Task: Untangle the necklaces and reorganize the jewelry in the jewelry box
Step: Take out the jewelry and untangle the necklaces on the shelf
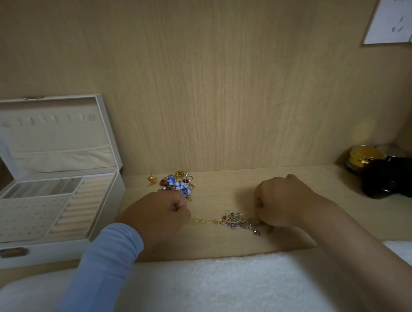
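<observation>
Necklaces [240, 222] lie knotted on the counter [229, 246] between the grips: left grip [160, 213] pinches one gold chain [203, 220], right grip [282, 202] clutches the others. Box [50, 254], left of both, shows no jewelry; judged an early stage.

Light wood surface [225, 185]: bare stretch from 1 to 2 o'clock, reaching the wood-grain back panel [221, 95]. Blocking: open white jewellery box [62, 252] at 9 o'clock; heap of coloured gem trinkets [177, 183] at 11; black glossy containers [392, 182] at 3; white fluffy towel [207, 287] along 6.
</observation>
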{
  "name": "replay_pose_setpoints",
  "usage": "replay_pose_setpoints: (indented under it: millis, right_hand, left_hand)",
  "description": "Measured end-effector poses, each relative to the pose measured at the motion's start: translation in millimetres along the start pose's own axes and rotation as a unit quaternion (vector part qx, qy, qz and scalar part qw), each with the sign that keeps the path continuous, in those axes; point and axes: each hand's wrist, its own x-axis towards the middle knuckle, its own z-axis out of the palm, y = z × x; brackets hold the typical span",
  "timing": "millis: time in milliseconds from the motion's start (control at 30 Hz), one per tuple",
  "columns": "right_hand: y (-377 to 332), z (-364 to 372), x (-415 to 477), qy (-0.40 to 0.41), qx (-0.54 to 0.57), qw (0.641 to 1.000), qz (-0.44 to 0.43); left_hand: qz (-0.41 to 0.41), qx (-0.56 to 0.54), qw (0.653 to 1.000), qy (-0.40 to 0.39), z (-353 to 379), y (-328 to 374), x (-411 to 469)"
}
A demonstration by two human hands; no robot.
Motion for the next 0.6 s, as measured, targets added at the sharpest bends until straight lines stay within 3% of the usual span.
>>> replay_pose_setpoints:
  millis: [67, 133, 200, 267, 333, 400, 500, 600]
  right_hand:
    - [-10, 2, 0, 0.066, -0.011, 0.997, -0.043]
    - [-23, 9, 3, 0.112, 0.109, 0.978, -0.137]
    - [-33, 14, 3, 0.072, 0.239, 0.947, -0.203]
    - [-34, 20, 3, 0.050, 0.249, 0.943, -0.216]
    - [-30, 23, 4, 0.062, 0.221, 0.951, -0.205]
    - [-25, 23, 5, 0.067, 0.202, 0.958, -0.191]
    - [-18, 19, 7, 0.052, 0.181, 0.967, -0.169]
    - [-8, 14, 7, 0.031, 0.159, 0.978, -0.133]
  left_hand:
    - [0.008, -0.019, 1.000, -0.011, 1, -3, 0]
    - [0.022, -0.100, 0.994, -0.030, 4, 2, -1]
    - [0.007, -0.228, 0.973, -0.040, 7, 8, 1]
    - [-0.021, -0.320, 0.946, -0.048, 7, 11, 4]
    - [-0.004, -0.275, 0.960, -0.047, 4, 6, 4]
    - [0.026, -0.160, 0.986, -0.035, 0, -4, 4]
    - [-0.043, -0.070, 0.997, -0.014, -7, -13, 1]
    - [-0.105, 0.011, 0.993, -0.043, -12, -7, -1]
